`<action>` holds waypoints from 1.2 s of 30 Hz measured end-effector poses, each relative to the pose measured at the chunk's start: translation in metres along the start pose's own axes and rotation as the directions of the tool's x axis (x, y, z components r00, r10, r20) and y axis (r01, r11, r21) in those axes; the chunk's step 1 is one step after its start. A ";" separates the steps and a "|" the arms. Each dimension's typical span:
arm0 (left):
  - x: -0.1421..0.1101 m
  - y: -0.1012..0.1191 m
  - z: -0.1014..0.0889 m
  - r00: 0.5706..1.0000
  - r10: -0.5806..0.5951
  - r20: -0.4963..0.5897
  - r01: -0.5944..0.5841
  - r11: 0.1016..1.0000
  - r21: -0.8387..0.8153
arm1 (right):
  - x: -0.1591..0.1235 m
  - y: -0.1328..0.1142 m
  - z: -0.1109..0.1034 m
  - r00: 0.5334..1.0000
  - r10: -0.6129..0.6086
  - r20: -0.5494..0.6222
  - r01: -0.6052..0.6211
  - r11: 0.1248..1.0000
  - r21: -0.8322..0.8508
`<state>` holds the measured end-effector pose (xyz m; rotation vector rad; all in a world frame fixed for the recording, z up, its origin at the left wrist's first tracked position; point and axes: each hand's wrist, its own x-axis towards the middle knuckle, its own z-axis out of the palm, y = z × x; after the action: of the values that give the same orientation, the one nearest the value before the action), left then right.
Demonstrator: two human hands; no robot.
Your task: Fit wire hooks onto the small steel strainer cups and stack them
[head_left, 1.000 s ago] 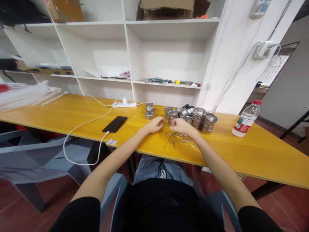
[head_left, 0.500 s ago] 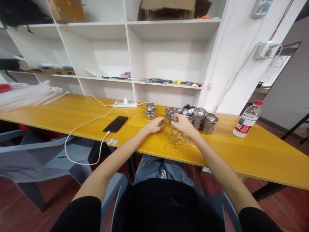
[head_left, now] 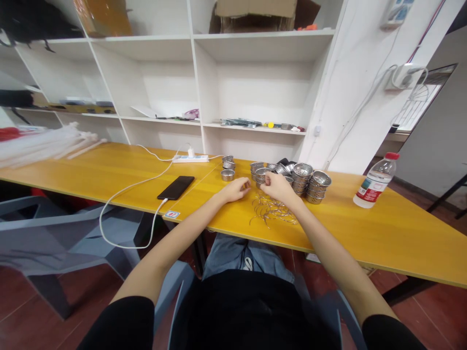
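Note:
My left hand (head_left: 236,190) hovers low at the table's front middle, its fingers loosely bent and apart, with nothing visible in them. Just to its right, my right hand (head_left: 276,185) has its fingers pinched together in front of the metal cups; whatever is between them is too small to make out. A loose heap of thin bent metal wires (head_left: 272,212) lies below my right hand. Behind it are perforated metal cups (head_left: 261,174), partly hidden by the hand. A separate small metal cup (head_left: 228,175) stands beyond my left hand, in front of a short stack (head_left: 228,162).
Taller stacks of perforated cups (head_left: 302,176) stand to the right, near a water bottle (head_left: 376,180) with a red cap. On the left lie a phone (head_left: 175,187) on a white cable and a power strip (head_left: 190,158). White shelves (head_left: 255,35) rise behind the yellow table (head_left: 394,238).
The whole view has shifted very slightly. Both hands keep nearly the same place and pose, and the cups and wires look unchanged.

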<state>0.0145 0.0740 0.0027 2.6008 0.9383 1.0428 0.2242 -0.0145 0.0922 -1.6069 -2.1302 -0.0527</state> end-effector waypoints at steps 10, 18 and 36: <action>0.000 0.000 -0.001 1.000 -0.006 0.002 0.006 1.000 -0.019 | -0.004 -0.006 -0.007 0.998 0.049 0.043 -0.037 0.969 -0.246; 0.000 0.004 -0.001 1.000 -0.008 0.016 0.008 0.999 -0.034 | -0.005 -0.004 -0.004 0.998 0.052 0.035 -0.042 0.970 -0.239; 0.001 0.006 0.000 0.999 0.002 0.046 -0.001 1.000 -0.030 | 0.014 0.026 0.026 0.992 -0.126 0.012 0.114 0.930 0.348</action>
<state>0.0180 0.0698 0.0055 2.5895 0.9031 0.9858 0.2362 0.0136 0.0686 -1.2801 -2.1179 0.2987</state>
